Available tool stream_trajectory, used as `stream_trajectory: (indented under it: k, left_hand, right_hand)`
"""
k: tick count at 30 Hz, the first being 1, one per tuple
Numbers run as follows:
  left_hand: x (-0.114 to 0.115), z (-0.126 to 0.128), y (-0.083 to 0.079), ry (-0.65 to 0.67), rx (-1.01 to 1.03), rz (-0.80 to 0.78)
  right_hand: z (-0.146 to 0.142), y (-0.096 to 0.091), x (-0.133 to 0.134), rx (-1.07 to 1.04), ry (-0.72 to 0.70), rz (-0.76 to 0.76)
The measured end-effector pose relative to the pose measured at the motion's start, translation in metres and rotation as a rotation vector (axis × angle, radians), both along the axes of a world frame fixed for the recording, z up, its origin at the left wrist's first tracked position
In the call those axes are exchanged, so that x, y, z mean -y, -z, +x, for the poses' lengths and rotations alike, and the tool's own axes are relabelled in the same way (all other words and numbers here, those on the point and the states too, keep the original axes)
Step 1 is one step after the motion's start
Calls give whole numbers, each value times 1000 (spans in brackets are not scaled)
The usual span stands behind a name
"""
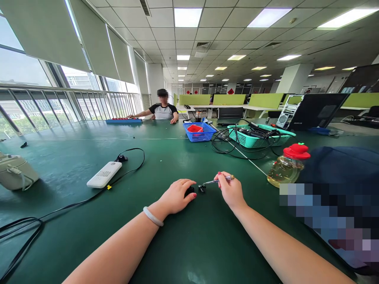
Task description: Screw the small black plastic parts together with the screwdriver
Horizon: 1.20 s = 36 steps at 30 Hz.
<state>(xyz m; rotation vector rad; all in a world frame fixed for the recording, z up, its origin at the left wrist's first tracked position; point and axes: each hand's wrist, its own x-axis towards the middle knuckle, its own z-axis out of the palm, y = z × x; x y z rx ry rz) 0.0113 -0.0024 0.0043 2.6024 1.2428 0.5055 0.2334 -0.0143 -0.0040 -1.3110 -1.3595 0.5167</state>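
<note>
My left hand [178, 196], with a pale bracelet at the wrist, rests low over the green table [166, 252]. Its thumb and fingers close around a small rounded black piece [189, 191], mostly hidden by the hand. In my right hand [231, 192] is a thin screwdriver [211, 182] with a metal shaft and a golden-brown end, pointing left. Its tip meets or hovers just over a small black part [202, 188] on the table between my hands; contact is unclear. That part is too small to identify.
Left lie a white power bank [104, 174], a black cable [74, 204] and a beige bag [17, 171]. Ahead are a blue basket [199, 136] and a teal basket [247, 141] of cables. A red-lidded jar [286, 169] stands right. A person [164, 110] sits across.
</note>
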Motion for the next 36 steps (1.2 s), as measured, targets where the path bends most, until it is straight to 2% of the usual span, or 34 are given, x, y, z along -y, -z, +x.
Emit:
stream_trajectory:
  k: [2, 8, 14, 19, 23, 31, 36]
  left_hand:
    - [0, 2, 3, 38, -27, -31]
    - [-4, 0, 6, 4, -55, -14]
    - [-2, -2, 5, -5, -31, -19]
    - [1, 1, 6, 52, -68, -16]
    - [3, 5, 6, 43, -60, -30]
    - [8, 14, 6, 13, -27, -34]
    - [10, 15, 10, 54, -61, 6]
  right_hand:
    - [-1, 0, 0, 27, -3, 5]
    - [-5, 1, 0, 29, -71, -15]
    - [-8, 3, -3, -246, -252, -68]
    - [-3, 2, -9, -496, -212, -26]
    - [1, 2, -12, -610, -168, -33]
    - [-1, 4, -13, -602, -198, -11]
    - [-2, 4, -13, -601, -203, 5]
